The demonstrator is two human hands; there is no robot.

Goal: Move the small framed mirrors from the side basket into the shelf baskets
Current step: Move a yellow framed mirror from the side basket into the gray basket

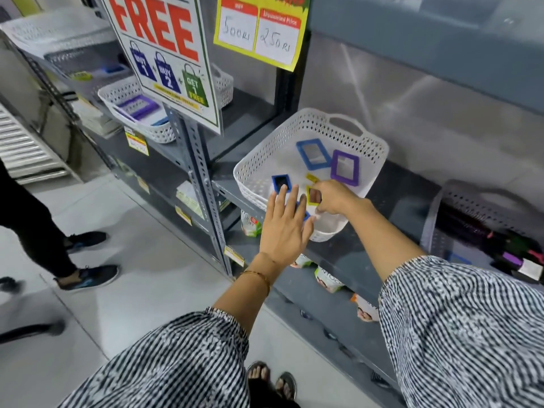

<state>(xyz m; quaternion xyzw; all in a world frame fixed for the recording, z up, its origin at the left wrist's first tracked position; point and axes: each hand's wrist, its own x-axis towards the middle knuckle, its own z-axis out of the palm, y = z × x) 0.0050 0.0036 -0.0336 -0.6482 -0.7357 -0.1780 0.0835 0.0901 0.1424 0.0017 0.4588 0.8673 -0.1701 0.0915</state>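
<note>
Your grey metal shelf (391, 198) carries a white perforated basket (294, 136) in front of you, and a second white basket (153, 134) sits further left holding a purple framed mirror (138, 108). Inside the near basket lie a blue framed mirror (312, 154), a purple one (345, 167) and a small dark-blue one (281, 183). Your left hand (285, 228) is spread flat, fingers extended over the basket's front rim. Your right hand (334, 200) pinches a small yellow framed mirror (314, 196) just above the basket floor.
</note>
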